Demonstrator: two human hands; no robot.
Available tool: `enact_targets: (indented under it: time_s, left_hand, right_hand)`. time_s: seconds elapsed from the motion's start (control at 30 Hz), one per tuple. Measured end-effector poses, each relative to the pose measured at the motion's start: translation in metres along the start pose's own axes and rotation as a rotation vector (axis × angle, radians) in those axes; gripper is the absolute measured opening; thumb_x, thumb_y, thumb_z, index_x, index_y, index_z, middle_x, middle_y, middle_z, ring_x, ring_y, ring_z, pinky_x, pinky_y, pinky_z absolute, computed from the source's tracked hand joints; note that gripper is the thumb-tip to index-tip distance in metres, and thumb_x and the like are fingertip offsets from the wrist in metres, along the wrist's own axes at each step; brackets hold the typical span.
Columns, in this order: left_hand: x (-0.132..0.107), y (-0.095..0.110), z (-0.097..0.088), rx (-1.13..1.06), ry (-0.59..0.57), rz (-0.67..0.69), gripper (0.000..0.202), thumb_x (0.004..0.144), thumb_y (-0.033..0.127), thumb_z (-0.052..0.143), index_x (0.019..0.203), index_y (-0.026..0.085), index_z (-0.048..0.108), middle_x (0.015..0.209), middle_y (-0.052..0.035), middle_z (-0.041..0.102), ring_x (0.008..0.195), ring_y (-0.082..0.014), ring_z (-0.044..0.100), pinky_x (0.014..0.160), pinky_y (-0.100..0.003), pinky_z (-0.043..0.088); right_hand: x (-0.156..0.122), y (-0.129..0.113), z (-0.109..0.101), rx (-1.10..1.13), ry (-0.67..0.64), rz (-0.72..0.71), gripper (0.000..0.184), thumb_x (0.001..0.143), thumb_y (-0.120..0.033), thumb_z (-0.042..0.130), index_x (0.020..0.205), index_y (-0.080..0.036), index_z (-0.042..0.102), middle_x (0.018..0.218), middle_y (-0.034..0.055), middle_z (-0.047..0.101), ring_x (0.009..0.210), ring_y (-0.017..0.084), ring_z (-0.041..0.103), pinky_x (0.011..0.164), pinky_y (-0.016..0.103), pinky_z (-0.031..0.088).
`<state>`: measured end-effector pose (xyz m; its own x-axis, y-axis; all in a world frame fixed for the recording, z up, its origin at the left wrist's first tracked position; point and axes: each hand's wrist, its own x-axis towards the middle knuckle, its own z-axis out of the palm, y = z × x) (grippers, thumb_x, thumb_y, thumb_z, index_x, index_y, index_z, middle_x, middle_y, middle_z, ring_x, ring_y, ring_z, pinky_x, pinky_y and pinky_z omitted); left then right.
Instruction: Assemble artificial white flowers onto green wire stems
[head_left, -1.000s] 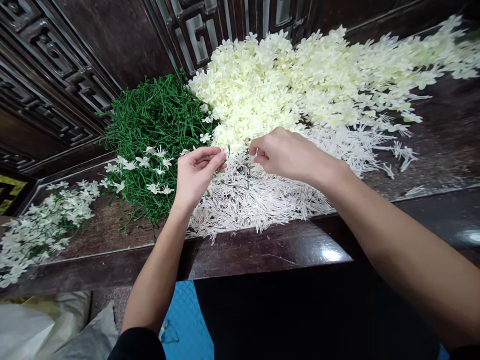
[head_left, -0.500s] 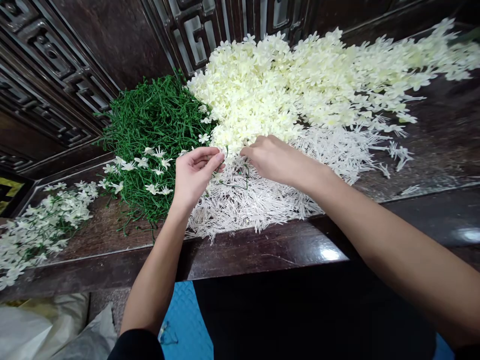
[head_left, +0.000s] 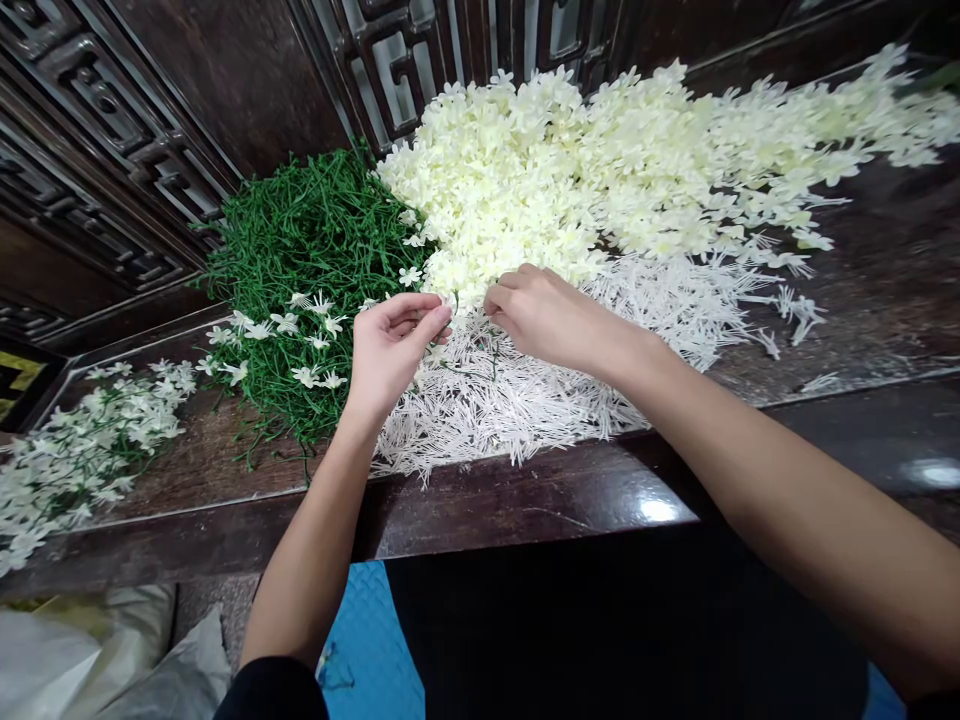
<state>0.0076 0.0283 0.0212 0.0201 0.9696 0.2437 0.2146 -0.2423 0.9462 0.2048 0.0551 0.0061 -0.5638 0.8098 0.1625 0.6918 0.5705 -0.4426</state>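
Note:
My left hand point(head_left: 396, 340) pinches a thin green plastic stem point(head_left: 456, 299) between thumb and forefinger, and parts of it show around the fingertips. Just to the right, my right hand point(head_left: 536, 312) has its fingers pressed together. What they hold, if anything, is hidden behind them. Both hands are above a heap of white thread-like stamens point(head_left: 517, 400), at the near edge of a pile of cream artificial blossoms point(head_left: 517, 190). A tangle of green plastic stems point(head_left: 300, 240) lies left of my left hand, with several finished white flowers point(head_left: 306, 376) on its near side.
More assembled white flowers on stems point(head_left: 90, 450) lie at the far left of the dark wooden bench point(head_left: 525, 510). A carved wooden panel point(head_left: 255, 80) rises behind. Pale sacks point(head_left: 127, 650) and a blue mat point(head_left: 382, 640) are on the floor below.
My right hand has shifted very slightly upward and right, its fingers still together. My left hand keeps its pinch almost in the same place.

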Motion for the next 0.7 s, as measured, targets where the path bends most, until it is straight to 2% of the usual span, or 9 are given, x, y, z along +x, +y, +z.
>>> enact_targets:
  time_s: [0.1,0.17,0.27,0.43,0.53,0.7]
  left_hand:
    - [0.001,-0.002,-0.001,0.004,-0.005,0.009,0.013,0.074,0.026,0.079,0.081,0.017,0.073,0.072,-0.0031,0.073,0.060,-0.0108,0.068,0.062,-0.024,0.060]
    - [0.001,-0.002,-0.001,0.017,-0.002,0.011,0.013,0.075,0.027,0.079,0.081,0.017,0.073,0.072,-0.0030,0.073,0.060,-0.0109,0.068,0.062,-0.023,0.059]
    - [0.001,-0.001,0.000,0.014,-0.001,0.010,0.014,0.074,0.027,0.080,0.081,0.016,0.074,0.072,-0.0035,0.073,0.060,-0.0109,0.068,0.062,-0.023,0.059]
    - [0.001,-0.001,0.000,0.015,0.004,0.007,0.014,0.074,0.028,0.080,0.080,0.018,0.073,0.072,-0.0031,0.073,0.060,-0.0115,0.068,0.062,-0.024,0.060]
    - [0.001,-0.003,0.000,0.015,0.000,0.014,0.013,0.074,0.028,0.080,0.080,0.018,0.074,0.072,-0.0029,0.073,0.060,-0.0115,0.068,0.062,-0.024,0.060]
    - [0.001,-0.004,0.000,0.013,-0.009,0.025,0.011,0.075,0.027,0.079,0.080,0.018,0.074,0.072,-0.0028,0.073,0.060,-0.0107,0.068,0.062,-0.023,0.060]
  right_hand:
    - [0.000,-0.006,-0.001,-0.142,-0.042,-0.015,0.036,0.088,0.002,0.043,0.109,-0.014,0.068,0.092,0.0097,0.066,0.093,0.024,0.060,0.090,0.047,0.050]
    - [0.000,-0.008,0.000,-0.184,-0.077,-0.032,0.039,0.086,0.007,0.042,0.103,-0.015,0.069,0.083,0.0070,0.065,0.083,0.020,0.059,0.085,0.043,0.052]
    - [0.001,-0.008,0.001,-0.222,-0.061,-0.061,0.039,0.083,0.010,0.042,0.095,-0.013,0.070,0.076,0.0058,0.063,0.078,0.020,0.057,0.083,0.041,0.053]
    - [0.002,-0.008,-0.003,-0.197,0.002,-0.052,0.043,0.084,0.008,0.043,0.114,-0.007,0.070,0.098,0.0120,0.067,0.093,0.024,0.059,0.088,0.042,0.051]
    - [0.001,-0.010,-0.007,-0.152,0.028,-0.028,0.041,0.084,0.005,0.045,0.116,-0.004,0.069,0.107,0.0151,0.067,0.101,0.028,0.059,0.092,0.044,0.049]
    - [0.001,-0.013,-0.012,-0.044,0.053,0.039,0.036,0.087,0.000,0.046,0.114,-0.007,0.069,0.113,0.0149,0.064,0.093,0.023,0.061,0.083,0.039,0.052]
